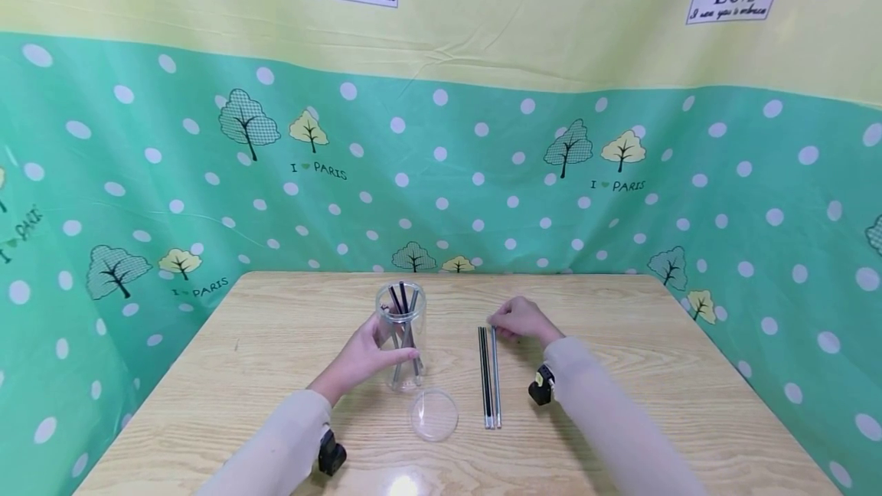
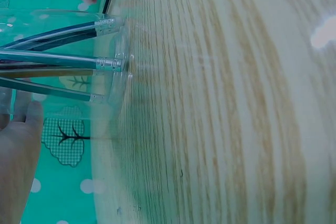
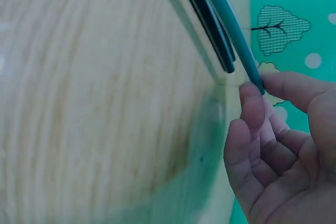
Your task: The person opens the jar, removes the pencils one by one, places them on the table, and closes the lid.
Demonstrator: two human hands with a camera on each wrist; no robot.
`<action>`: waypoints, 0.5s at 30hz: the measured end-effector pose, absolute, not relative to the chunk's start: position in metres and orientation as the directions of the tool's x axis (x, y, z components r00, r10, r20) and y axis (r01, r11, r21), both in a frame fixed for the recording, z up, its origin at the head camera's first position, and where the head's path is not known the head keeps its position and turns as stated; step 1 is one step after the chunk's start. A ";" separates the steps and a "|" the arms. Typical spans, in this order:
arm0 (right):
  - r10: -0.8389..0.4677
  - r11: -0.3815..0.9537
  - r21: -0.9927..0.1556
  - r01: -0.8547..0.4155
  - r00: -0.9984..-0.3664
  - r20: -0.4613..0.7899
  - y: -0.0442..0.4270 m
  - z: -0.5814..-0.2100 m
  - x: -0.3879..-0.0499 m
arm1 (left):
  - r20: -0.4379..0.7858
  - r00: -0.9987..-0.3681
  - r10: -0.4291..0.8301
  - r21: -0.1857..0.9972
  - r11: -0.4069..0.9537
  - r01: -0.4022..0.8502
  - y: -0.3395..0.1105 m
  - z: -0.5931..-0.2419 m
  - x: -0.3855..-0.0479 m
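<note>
My left hand (image 1: 372,350) grips a clear plastic jar (image 1: 416,335) round its side, thumb across the front. Several pencils (image 2: 58,59) lean inside the jar, their metal ferrule ends down at its base. On the table to the right, dark pencils (image 1: 485,377) lie side by side, pointing away from me. Beside them is a blue-grey pencil (image 1: 495,381), whose far end my right hand (image 1: 520,320) pinches between thumb and index finger. In the right wrist view that pencil's held tip (image 3: 257,80) sits between the fingertips, while the dark pencils lie just to its left.
A round clear lid (image 1: 434,415) lies flat in front of the jar. All of this is on a light wood-grain table (image 1: 276,343). A green and yellow printed curtain (image 1: 482,197) hangs behind the table's back edge and along the sides.
</note>
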State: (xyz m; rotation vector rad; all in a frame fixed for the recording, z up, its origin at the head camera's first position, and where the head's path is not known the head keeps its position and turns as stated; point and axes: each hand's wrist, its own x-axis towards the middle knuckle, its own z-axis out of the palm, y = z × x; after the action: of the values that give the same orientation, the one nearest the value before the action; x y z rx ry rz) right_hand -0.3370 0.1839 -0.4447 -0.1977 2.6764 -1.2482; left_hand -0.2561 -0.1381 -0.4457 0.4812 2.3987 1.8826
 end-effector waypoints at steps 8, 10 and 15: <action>-0.183 0.635 -0.772 -0.004 -0.972 -0.145 0.180 -0.450 -0.338 | 0.155 -0.949 0.276 0.954 0.209 0.217 -0.138 -0.446 -0.256; -0.187 0.638 -0.770 -0.010 -0.972 -0.142 0.179 -0.451 -0.337 | 0.154 -0.949 0.274 0.953 0.213 0.216 -0.138 -0.446 -0.255; -0.186 0.642 -0.766 -0.013 -0.973 -0.139 0.177 -0.454 -0.337 | 0.157 -0.949 0.274 0.953 0.210 0.219 -0.138 -0.446 -0.255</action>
State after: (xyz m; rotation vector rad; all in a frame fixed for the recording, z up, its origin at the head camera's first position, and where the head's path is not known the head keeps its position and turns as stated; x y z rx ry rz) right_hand -0.3366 0.1770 -0.4536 -0.1628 2.6567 -1.2371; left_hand -0.2554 -0.1380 -0.4459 0.4909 2.4078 1.8830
